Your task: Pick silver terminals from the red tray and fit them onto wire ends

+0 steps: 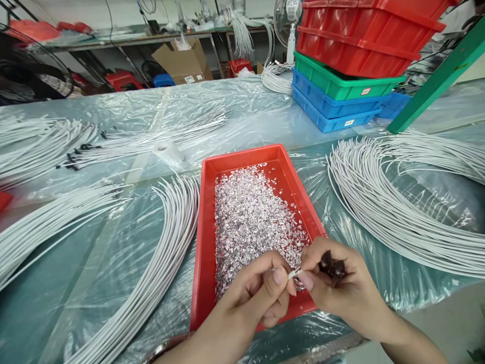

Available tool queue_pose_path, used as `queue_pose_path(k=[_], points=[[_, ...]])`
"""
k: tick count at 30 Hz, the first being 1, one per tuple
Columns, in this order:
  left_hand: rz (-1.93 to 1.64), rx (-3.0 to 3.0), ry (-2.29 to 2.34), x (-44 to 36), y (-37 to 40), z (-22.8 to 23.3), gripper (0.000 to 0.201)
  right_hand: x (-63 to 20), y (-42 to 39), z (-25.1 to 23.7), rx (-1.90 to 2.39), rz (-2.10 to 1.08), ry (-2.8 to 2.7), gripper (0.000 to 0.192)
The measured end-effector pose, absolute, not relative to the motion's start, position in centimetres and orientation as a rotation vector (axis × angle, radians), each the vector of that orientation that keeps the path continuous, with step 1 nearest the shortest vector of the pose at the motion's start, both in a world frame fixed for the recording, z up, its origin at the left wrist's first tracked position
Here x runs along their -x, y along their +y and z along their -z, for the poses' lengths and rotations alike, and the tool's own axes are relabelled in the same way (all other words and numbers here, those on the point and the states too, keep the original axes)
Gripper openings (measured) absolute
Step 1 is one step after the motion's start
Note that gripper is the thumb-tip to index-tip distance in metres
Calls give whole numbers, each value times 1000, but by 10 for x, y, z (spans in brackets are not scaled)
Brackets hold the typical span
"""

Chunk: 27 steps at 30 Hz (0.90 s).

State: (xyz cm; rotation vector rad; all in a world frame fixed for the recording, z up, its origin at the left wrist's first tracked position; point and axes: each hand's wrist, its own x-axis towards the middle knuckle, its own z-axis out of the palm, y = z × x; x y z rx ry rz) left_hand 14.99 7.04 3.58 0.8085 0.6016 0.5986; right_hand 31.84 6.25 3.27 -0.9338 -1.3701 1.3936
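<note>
Red plastic forms the shallow tray (207, 202) at the near middle of the table (261, 126), its near rim close to the table's near edge. Its left wall runs just beside a bundle of white cables (178, 222), leaving little room there; on the right, a strip of film-covered tabletop separates it from a large cable coil (356, 187). More open surface stretches beyond its far rim toward the stacked crates (359, 35) at far right, red above green above blue.

Small silvery scraps (253, 217) spread over most of the tray's floor, thinning at the far right corner, where red shows.

Over the tray's near right part, the left hand (261, 296) pinches a short white piece (294, 273) between thumb and fingers. The right hand (341, 283) grips its other end with thumb and forefinger, a dark item (332, 267) tucked against the palm.
</note>
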Motion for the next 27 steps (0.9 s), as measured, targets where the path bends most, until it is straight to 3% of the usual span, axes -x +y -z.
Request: queue_pose_path(k=[11, 21, 27], points=[[-570, -779, 580, -149, 71, -36, 34, -317, 65, -33, 944, -1386, -1379, 19], [-611, -819, 712, -150, 65, -42, 23, -318, 64, -30, 955, -1415, -1391, 20], [-677, -842, 716, -152, 65, -39, 27, -319, 64, -31, 950, -1416, -1396, 20]])
